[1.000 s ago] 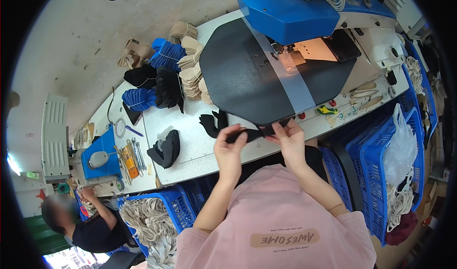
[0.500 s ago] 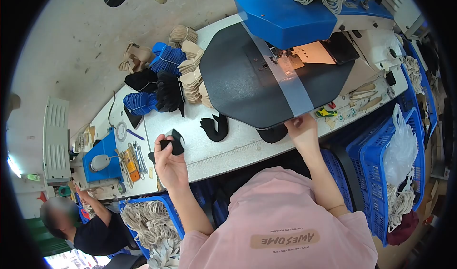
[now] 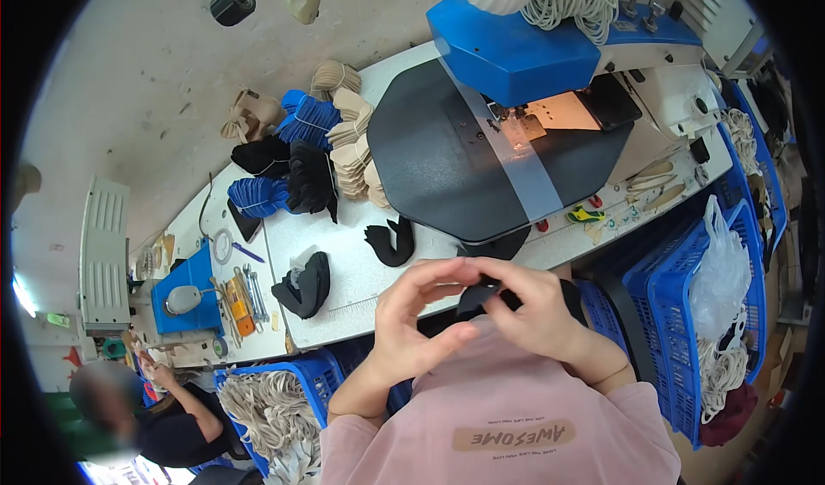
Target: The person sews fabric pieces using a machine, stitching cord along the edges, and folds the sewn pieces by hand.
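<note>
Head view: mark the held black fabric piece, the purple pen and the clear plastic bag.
Black fabric piece (image 3: 474,298), head view: its visible middle.
Purple pen (image 3: 247,252), head view: its barrel.
Clear plastic bag (image 3: 719,272), head view: its crumpled side.

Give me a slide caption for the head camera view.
Right hand pinching black cloth, left hand close beside it, near a blue sewing machine.

A purple pen (image 3: 248,252) lies near metal wrenches (image 3: 253,290) on the white worktop (image 3: 260,342).
</note>
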Tool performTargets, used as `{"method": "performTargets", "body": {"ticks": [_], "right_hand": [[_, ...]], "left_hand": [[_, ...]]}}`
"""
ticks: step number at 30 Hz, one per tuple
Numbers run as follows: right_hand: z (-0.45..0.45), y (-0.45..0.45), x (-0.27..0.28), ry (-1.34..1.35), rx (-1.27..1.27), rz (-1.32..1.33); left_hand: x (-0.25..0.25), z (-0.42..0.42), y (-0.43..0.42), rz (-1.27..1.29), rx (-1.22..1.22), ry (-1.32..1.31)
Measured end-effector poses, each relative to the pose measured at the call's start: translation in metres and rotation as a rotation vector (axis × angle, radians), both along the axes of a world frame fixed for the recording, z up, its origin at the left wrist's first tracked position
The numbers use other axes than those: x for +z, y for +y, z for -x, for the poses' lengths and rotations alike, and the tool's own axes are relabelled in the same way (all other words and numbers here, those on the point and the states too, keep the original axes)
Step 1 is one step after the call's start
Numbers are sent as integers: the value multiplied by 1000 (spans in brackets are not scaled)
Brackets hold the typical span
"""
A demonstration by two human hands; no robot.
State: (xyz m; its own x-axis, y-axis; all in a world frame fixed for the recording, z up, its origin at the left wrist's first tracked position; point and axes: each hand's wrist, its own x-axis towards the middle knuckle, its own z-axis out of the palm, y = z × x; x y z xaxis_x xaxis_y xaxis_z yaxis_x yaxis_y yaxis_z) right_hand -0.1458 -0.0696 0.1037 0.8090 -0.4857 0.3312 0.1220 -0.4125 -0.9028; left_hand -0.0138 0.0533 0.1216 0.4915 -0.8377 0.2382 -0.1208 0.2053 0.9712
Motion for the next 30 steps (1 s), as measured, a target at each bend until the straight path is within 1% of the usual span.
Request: {"method": "performTargets", "body": {"ticks": [1, 2, 3, 5, 6, 7, 9, 10, 11, 13, 14, 15, 17, 18, 19, 21, 22, 23, 25, 26, 27, 30], "right_hand": [[3, -4, 2, -2, 25, -126], [5, -8, 4, -4, 51, -253], [8, -12, 7, -6, 50, -248], [12, -21, 13, -98, 133, -376], [14, -25, 15, -145, 175, -438], [15, -29, 16, -148, 173, -429], [15, -38, 14, -201, 346, -501], [15, -43, 13, -228, 433, -535], [15, -49, 11, -232, 432, -524], [16, -63, 8, -221, 399, -499], [17, -67, 9, -214, 380, -488], [17, -68, 14, -218, 374, -481], [13, -65, 36, -5, 105, -496], [13, -66, 43, 99, -32, -503], [13, -67, 46, 93, -39, -498], [14, -71, 51, 171, -97, -406], [15, -72, 52, 212, -127, -361], [16, -74, 52, 209, -136, -357], [18, -77, 49, 257, -167, -30], [19, -78, 49, 279, -180, 133], [21, -79, 52, 277, -185, 134], [27, -83, 69, 489, -162, 211]], "left_hand": [[0, -1, -2, 117, -42, -103], [1, -4, -4, 121, -43, -104], [3, -8, -6, 45, -16, -222], [9, -17, -14, -105, 37, -459], [13, -19, -19, -98, 35, -462], [18, -20, -25, -125, -24, -443], [26, -23, -36, -180, -141, -406], [25, -25, -41, -171, -142, -411], [21, -28, -46, -84, -125, -486], [17, -34, -59, 93, -94, -631], [18, -35, -66, 101, -99, -635], [19, -36, -74, 111, -74, -725], [22, -34, -88, 134, -17, -905], [21, -33, -93, 142, -21, -908], [19, -31, -98, 106, -25, -926], [18, -30, -106, 32, -33, -961], [19, -30, -108, 41, -39, -964], [20, -29, -108, 8, -40, -1044], [22, -27, -106, -62, -38, -1204], [23, -25, -105, -56, -42, -1207], [23, -22, -104, -84, -44, -1186], [23, -14, -103, -145, -42, -1144]]}}
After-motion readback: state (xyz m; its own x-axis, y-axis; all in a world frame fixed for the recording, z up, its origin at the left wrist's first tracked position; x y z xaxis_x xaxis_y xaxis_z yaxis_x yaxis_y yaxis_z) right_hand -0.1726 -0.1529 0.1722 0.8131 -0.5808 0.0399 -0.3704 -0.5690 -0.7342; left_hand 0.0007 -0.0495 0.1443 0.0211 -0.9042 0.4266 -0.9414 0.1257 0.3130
